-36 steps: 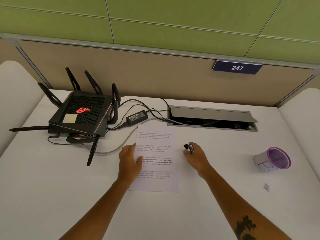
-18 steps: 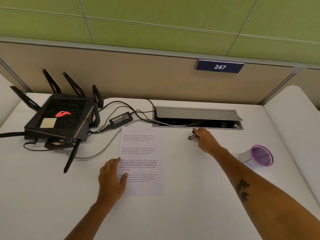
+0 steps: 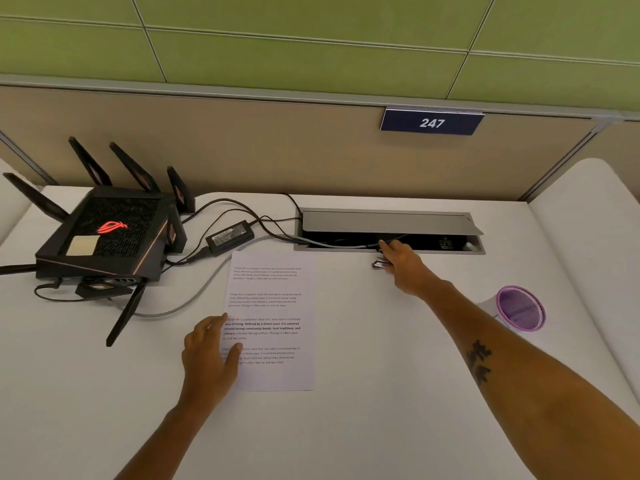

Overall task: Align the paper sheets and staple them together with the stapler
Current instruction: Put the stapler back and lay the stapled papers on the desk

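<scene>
Paper sheets [image 3: 273, 320]: printed, flat, centre of desk
Desk [image 3: 363, 427]: white; tan partition, green wall beyond
Stapler [image 3: 379, 263]: small, metallic, right of paper, near cable hatch [image 3: 388, 221]
Right hand [image 3: 403, 263]: pinching stapler
Left hand [image 3: 211, 355]: spread, pressing paper's left edge
Router [image 3: 104, 237]: far left
Purple cup [image 3: 519, 308]: right

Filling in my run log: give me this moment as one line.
left hand: flat on paper sheets | right hand: at stapler beside cable box | grip: unclear
</scene>
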